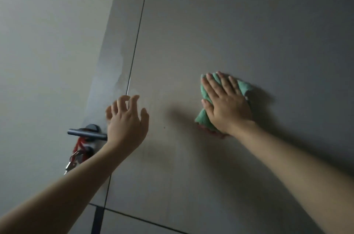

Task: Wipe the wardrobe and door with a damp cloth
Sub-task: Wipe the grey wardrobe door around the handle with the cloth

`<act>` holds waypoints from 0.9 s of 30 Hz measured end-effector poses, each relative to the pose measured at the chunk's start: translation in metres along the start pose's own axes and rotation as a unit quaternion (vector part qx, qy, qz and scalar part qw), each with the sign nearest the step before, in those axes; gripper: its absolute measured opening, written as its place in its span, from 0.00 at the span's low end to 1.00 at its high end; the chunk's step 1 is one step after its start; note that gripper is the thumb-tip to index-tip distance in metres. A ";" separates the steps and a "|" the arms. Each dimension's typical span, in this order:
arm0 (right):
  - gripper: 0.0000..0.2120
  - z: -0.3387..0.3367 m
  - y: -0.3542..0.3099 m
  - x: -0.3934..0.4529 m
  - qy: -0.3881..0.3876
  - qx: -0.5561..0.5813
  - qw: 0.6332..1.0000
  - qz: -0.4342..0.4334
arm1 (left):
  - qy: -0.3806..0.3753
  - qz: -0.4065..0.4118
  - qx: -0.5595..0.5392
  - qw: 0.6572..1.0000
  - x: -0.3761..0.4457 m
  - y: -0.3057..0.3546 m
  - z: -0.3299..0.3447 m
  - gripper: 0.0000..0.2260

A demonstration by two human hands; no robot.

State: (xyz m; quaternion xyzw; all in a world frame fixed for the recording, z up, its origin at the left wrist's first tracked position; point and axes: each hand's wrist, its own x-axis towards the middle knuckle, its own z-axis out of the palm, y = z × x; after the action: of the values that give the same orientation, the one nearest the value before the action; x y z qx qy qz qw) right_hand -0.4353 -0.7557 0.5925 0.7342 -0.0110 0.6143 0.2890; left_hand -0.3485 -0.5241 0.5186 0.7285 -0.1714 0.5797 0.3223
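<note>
Green cloth (206,120) lay pressed flat against the door (210,32) under the right hand (228,105), fingers straight and spread; left hand (126,124) hovered loosely curled, empty, beside the lever handle (86,134) and hanging keys (73,159) near the door's left edge.

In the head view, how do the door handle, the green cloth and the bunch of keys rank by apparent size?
1. Green cloth, partly hidden under the right hand.
2. Door handle.
3. Bunch of keys, partly hidden by the left forearm.

Dim room, pale grey wall (47,42)
</note>
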 end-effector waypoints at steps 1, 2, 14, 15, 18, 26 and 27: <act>0.30 0.000 0.004 0.000 -0.006 -0.010 0.999 -0.033 | -0.004 -0.017 0.010 1.000 0.001 -0.012 -0.002 0.24; 0.30 0.000 0.008 0.001 -0.008 -0.018 0.999 -0.044 | -0.006 -0.037 0.015 0.999 0.001 -0.023 -0.006 0.22; 0.30 0.011 -0.029 0.007 -0.006 -0.014 1.000 -0.005 | -0.095 0.005 0.102 0.990 -0.009 -0.082 -0.009 0.25; 0.30 0.010 -0.030 0.008 -0.015 -0.016 1.000 -0.013 | -0.090 0.009 0.103 0.991 -0.010 -0.082 -0.008 0.24; 0.34 0.007 -0.028 0.032 -0.051 -0.033 0.996 -0.065 | -0.075 0.020 0.097 0.992 -0.008 -0.084 -0.005 0.21; 0.28 0.028 -0.093 0.015 -0.057 -0.001 0.972 -0.229 | -0.049 0.031 0.074 0.996 -0.008 -0.091 0.000 0.22; 0.27 0.024 -0.083 0.014 -0.067 0.002 0.961 -0.269 | -0.045 0.033 0.067 0.996 -0.009 -0.090 0.000 0.23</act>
State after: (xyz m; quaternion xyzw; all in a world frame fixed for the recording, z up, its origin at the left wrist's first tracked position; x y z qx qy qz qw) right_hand -0.3794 -0.6930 0.5691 0.7500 0.1691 0.4632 0.4409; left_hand -0.2946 -0.4588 0.4860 0.7674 -0.1705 0.5670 0.2459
